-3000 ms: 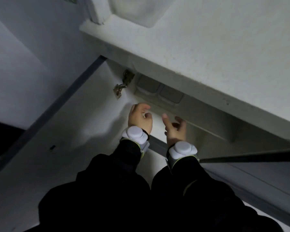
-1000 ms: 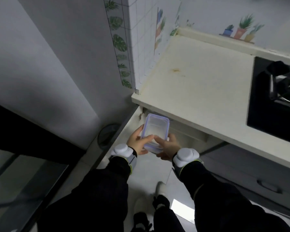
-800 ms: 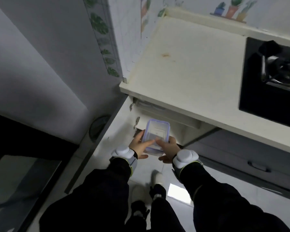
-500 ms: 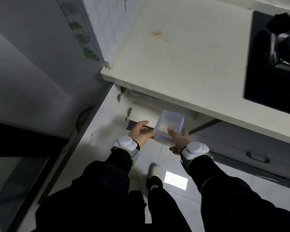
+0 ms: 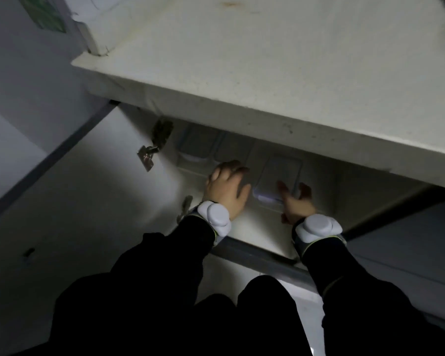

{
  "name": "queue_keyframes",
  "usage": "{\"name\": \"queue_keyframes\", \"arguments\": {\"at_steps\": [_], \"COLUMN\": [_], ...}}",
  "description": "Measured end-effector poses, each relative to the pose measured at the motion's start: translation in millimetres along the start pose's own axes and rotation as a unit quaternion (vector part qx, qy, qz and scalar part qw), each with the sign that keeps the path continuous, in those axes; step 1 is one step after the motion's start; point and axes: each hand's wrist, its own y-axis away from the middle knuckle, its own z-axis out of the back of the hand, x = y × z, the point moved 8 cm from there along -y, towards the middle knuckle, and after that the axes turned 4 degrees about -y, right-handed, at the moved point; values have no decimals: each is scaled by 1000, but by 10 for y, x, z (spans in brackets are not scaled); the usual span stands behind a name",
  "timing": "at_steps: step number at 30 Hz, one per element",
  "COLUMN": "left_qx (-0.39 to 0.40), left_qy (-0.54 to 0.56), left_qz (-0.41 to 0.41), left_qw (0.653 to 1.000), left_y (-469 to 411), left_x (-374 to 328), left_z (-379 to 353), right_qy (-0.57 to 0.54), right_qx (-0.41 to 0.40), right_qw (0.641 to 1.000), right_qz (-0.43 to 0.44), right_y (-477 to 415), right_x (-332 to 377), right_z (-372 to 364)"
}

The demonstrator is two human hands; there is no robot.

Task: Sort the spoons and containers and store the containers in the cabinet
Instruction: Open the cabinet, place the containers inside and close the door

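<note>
Over on the left the white cabinet door is standing wide open, its metal hinge catching the light. Moving in, two greyish rectangular plastic boxes are sitting side by side at the back of the cabinet shelf. The left hand is reaching in just in front of them, fingers bent forward; whether it is gripping anything I cannot tell in this gloom. Just beside it, the clear rectangular plastic container with a lilac rim is down at shelf level inside the cabinet. The right hand is grasping its near right corner, a finger over the rim and the thumb against the side. The pale countertop is overhanging it all.

I'm reading this as a light, empty, stiff-walled tub: smooth plastic, likely a touch slippery, springy rather than brittle. Holding across the short end at the rim, where the wall is stiffest, is looking sensible, since squeezing mid-wall would be flexing it. A gentle push should be sending it back.
</note>
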Motion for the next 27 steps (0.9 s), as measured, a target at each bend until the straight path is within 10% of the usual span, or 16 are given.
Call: {"name": "queue_keyframes", "arguments": {"at_steps": [7, 27], "left_qx": [-83, -90], "left_qy": [-153, -125], "left_qz": [-40, -42], "left_qw": [984, 987], "left_y": [-436, -405], "left_x": [208, 435], "left_z": [-224, -350], "right_qy": [-39, 85], "right_qx": [-27, 14], "right_qw": [996, 988], "right_qz": [74, 125], "right_y": [-406, -537], "right_x": [74, 183], "right_z": [-108, -249]}}
